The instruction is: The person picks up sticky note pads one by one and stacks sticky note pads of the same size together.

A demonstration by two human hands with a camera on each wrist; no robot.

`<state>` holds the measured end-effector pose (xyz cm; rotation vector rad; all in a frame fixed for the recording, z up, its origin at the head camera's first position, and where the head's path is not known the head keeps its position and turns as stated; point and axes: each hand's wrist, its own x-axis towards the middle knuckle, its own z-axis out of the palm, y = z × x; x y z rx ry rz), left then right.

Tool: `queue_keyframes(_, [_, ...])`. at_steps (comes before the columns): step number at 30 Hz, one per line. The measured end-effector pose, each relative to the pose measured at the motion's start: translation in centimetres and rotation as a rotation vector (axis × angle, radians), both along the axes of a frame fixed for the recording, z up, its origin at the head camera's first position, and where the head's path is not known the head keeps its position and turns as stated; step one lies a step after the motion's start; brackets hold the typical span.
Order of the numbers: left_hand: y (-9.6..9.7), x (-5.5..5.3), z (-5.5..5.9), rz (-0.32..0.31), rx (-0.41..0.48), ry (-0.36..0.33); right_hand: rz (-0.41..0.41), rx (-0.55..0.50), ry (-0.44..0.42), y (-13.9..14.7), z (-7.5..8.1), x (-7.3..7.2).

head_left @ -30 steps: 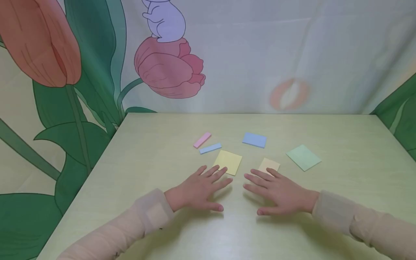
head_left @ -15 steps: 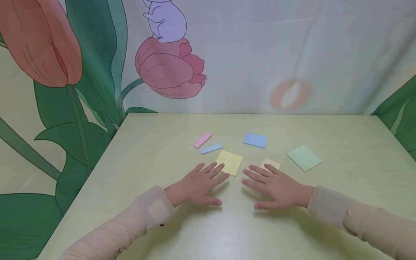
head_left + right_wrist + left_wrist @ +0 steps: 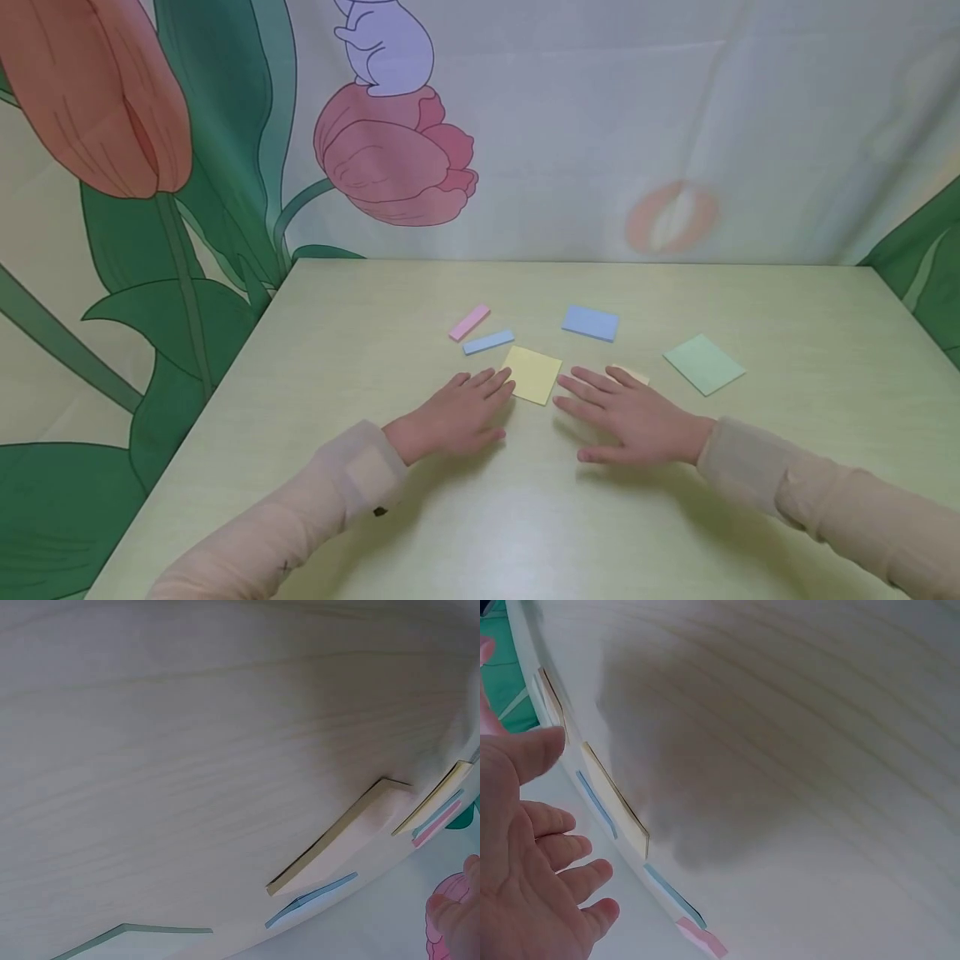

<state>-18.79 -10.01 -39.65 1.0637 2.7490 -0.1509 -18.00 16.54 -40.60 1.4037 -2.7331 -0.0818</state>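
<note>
Both hands hover over the table, palms down, and hold nothing. My left hand (image 3: 453, 417) is nearest the yellow sticky-note pad (image 3: 534, 375), its fingertips overlapping the pad's left side in the head view. Its fingers (image 3: 585, 881) look relaxed and slightly bent in the left wrist view. My right hand (image 3: 633, 417) has its fingers spread and covers most of a peach sticky-note pad (image 3: 633, 375). That peach pad (image 3: 337, 847) shows whole in the right wrist view, apart from the fingers (image 3: 457, 915).
Behind the hands lie a pink strip pad (image 3: 470, 322), a light blue strip pad (image 3: 488, 342) and a blue rectangular pad (image 3: 590, 323). A green square pad (image 3: 704, 364) lies to the right. A tulip-printed curtain (image 3: 540, 133) hangs past the table's far edge.
Both hands have moved forward over the table, the right one also a little leftward. The left fingers have drawn closer together. The pads have stayed in place.
</note>
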Motion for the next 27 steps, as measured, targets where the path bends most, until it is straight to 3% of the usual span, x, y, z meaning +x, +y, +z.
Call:
queue_keyframes(8, [0.2,-0.7,-0.1,0.021,0.093,-0.014,-0.005,-0.044,0.006,-0.1,-0.7,-1.0])
queue_keyframes(17, [0.3,-1.2,-0.2,0.027,0.233,0.009,-0.057,-0.065,-0.051,-0.7,-0.4,-1.4])
queue_keyframes(27, [0.9,-1.9,-0.3,0.117,0.392,-0.023,-0.147,-0.141,-0.19,-1.6,0.1,-1.8])
